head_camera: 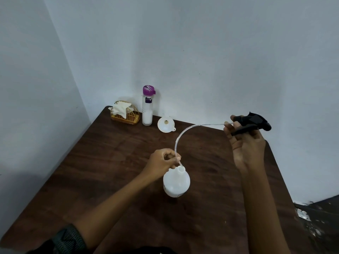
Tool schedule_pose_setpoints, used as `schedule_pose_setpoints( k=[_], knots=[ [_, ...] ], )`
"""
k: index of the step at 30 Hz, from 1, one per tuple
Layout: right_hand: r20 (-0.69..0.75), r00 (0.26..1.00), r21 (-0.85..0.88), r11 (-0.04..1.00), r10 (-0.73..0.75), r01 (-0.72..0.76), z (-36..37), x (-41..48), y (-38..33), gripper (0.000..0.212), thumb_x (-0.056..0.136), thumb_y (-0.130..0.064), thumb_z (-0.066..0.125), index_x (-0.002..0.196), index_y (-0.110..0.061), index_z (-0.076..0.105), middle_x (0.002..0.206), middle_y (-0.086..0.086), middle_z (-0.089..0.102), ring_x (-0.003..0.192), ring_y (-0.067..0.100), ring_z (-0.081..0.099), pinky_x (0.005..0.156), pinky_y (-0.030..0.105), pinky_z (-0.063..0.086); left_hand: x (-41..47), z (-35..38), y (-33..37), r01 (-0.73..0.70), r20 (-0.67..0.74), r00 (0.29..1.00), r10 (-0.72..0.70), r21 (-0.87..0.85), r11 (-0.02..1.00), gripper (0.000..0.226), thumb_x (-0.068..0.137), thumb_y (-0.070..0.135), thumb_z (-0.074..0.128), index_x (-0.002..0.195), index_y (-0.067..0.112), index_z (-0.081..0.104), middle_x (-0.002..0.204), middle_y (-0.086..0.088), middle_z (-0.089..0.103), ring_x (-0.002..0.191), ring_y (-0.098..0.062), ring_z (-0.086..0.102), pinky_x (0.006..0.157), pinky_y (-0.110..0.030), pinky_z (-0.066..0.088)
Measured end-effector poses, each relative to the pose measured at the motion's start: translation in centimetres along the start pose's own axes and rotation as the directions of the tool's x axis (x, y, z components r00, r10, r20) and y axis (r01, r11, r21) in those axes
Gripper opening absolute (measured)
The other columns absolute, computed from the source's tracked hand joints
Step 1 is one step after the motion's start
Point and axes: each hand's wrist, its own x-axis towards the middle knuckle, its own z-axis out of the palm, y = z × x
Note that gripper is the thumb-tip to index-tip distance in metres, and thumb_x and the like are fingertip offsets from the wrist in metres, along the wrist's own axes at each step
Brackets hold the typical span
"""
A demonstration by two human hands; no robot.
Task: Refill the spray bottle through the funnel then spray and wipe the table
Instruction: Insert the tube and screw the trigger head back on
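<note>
Farther back, funnel (166, 124), purple-capped bottle (147, 107) and napkin holder (126, 116) by the wall (201, 52).

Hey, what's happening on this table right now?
A person has the white spray bottle standing open on the brown table. Their right hand holds the black trigger head up in the air. Its clear tube curves down to the bottle's mouth, where the left hand pinches it. The funnel lies unused near the wall, beside a purple-capped bottle and a holder of tissues. Whether the tube is going in or coming out cannot be told.
</note>
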Motion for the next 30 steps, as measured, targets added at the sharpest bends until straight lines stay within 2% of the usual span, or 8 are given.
schedule_pose_setpoints(
  k=[4, 9, 12, 14, 17, 23, 27, 30],
  knots=[
    [-0.009, 1.0, -0.012, 1.0, -0.005, 0.005, -0.9, -0.3, 0.3, 0.018, 0.087, 0.004, 0.056, 0.102, -0.005, 0.057, 0.104, 0.011, 0.065, 0.076, 0.016, 0.068, 0.071, 0.027, 0.057, 0.1, 0.3, -0.7, -0.024, 0.03, 0.999, 0.023, 0.032, 0.999, 0.008, 0.086, 0.014, 0.064, 0.091, 0.01, 0.07, 0.08, -0.001, 0.068, 0.06, -0.005, 0.062, 0.053, -0.007, 0.046],
    [-0.01, 1.0, -0.055, 0.998, -0.004, 0.003, -2.2, -0.9, 0.0, 0.017, 0.087, 0.003, 0.056, 0.098, -0.01, 0.06, 0.106, 0.013, 0.064, 0.084, 0.019, 0.066, 0.065, 0.027, 0.056, 0.1, 1.2, -1.7, -0.042, 0.033, 0.999, 0.04, 0.094, 0.995, 0.019, 0.084, 0.015, 0.066, 0.103, 0.013, 0.067, 0.085, 0.001, 0.068, 0.074, -0.008, 0.061, 0.063, -0.011, 0.046],
    [0.021, 0.999, -0.084, 0.996, -0.03, 0.032, -3.0, -1.2, -0.5, 0.02, 0.088, 0.004, 0.053, 0.097, -0.012, 0.061, 0.1, 0.01, 0.065, 0.082, 0.017, 0.068, 0.065, 0.026, 0.055, 0.0, 1.3, -1.5, -0.066, -0.027, 0.997, 0.066, 0.003, 0.998, 0.03, 0.084, 0.018, 0.066, 0.113, 0.019, 0.06, 0.08, 0.008, 0.064, 0.078, -0.01, 0.063, 0.071, -0.018, 0.05],
    [0.056, 0.998, -0.108, 0.993, -0.035, 0.041, -3.5, -1.4, -0.8, 0.019, 0.085, 0.0, 0.058, 0.1, -0.011, 0.06, 0.102, 0.011, 0.065, 0.086, 0.02, 0.066, 0.066, 0.026, 0.055, 0.0, 1.2, -1.1, -0.112, -0.071, 0.992, 0.107, -0.078, 0.991, 0.027, 0.086, 0.018, 0.064, 0.114, 0.018, 0.06, 0.082, 0.008, 0.063, 0.079, -0.006, 0.064, 0.071, -0.016, 0.051],
    [0.083, 0.996, -0.151, 0.988, -0.03, 0.042, -3.9, -1.5, -1.2, 0.041, 0.062, -0.018, 0.074, 0.1, -0.011, 0.061, 0.102, 0.011, 0.066, 0.088, 0.021, 0.066, 0.065, 0.026, 0.055, 0.4, 0.9, -0.7, -0.169, -0.125, 0.979, 0.159, -0.073, 0.983, 0.015, 0.087, 0.015, 0.063, 0.101, 0.015, 0.068, 0.089, 0.003, 0.068, 0.081, -0.006, 0.064, 0.069, -0.013, 0.052],
    [0.07, 0.997, -0.194, 0.98, -0.034, 0.047, -4.1, -1.9, -0.5, 0.064, 0.045, -0.031, 0.084, 0.101, -0.01, 0.063, 0.092, 0.003, 0.073, 0.09, 0.018, 0.069, 0.065, 0.026, 0.057, 0.9, 0.9, -1.5, -0.103, -0.051, 0.993, 0.103, 0.002, 0.995, 0.008, 0.082, 0.014, 0.069, 0.09, 0.015, 0.071, 0.083, 0.005, 0.068, 0.076, -0.008, 0.065, 0.068, -0.016, 0.051],
    [0.057, 0.998, -0.204, 0.978, -0.041, 0.052, -4.1, -2.1, -0.1, 0.068, 0.042, -0.035, 0.086, 0.1, -0.009, 0.064, 0.09, 0.002, 0.073, 0.09, 0.016, 0.069, 0.063, 0.026, 0.056, 0.8, 0.9, -0.8, -0.156, -0.04, 0.987, 0.153, -0.089, 0.984, 0.021, 0.083, 0.009, 0.067, 0.102, 0.018, 0.067, 0.084, 0.007, 0.065, 0.075, -0.006, 0.063, 0.067, -0.012, 0.052],
    [0.049, 0.998, -0.217, 0.975, -0.039, 0.048, -4.1, -2.1, -0.1, 0.073, 0.042, -0.035, 0.085, 0.104, -0.006, 0.063, 0.09, 0.002, 0.074, 0.09, 0.016, 0.069, 0.064, 0.025, 0.057, 1.0, 0.9, -0.4, -0.202, -0.096, 0.976, 0.197, -0.043, 0.978, 0.011, 0.085, 0.012, 0.066, 0.093, 0.018, 0.071, 0.085, 0.009, 0.067, 0.079, -0.008, 0.063, 0.067, -0.01, 0.049]
  ],
)
